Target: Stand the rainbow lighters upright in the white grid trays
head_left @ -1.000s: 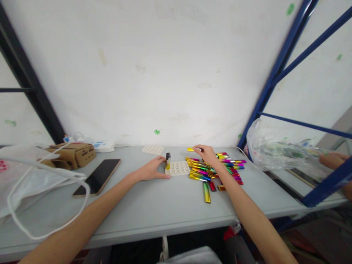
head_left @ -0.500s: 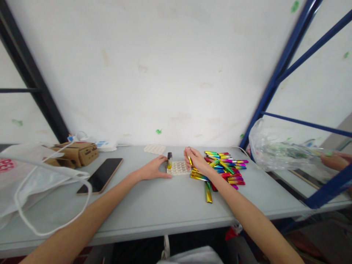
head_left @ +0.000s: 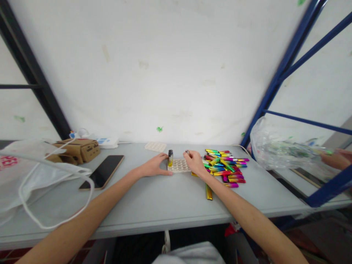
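A pale tray with rows of small round holes (head_left: pixel 180 167) lies on the desk between my hands. One yellow lighter with a black top (head_left: pixel 171 160) stands upright at its left end. My left hand (head_left: pixel 154 166) rests at the tray's left edge, thumb and fingers spread around that corner beside the standing lighter. Over the tray's right end, my right hand (head_left: pixel 194 162) is closed on a lighter (head_left: pixel 187 151); only its top end shows above the fingers. To the right lies a loose pile of shiny, many-coloured lighters (head_left: pixel 227 167), partly behind my right wrist.
A second holed sheet (head_left: pixel 155 147) lies near the wall. At left are a phone (head_left: pixel 103 172), a cardboard box (head_left: pixel 82 149) and a white plastic bag (head_left: pixel 24 176). Past the blue frame (head_left: pixel 272 91), another person's hand (head_left: pixel 335 158) is beside a clear plastic bag (head_left: pixel 275 146).
My right hand has turned over and come slightly down at the tray's right end, so the lighter in it is now mostly hidden. My left hand stays at the tray's edge.
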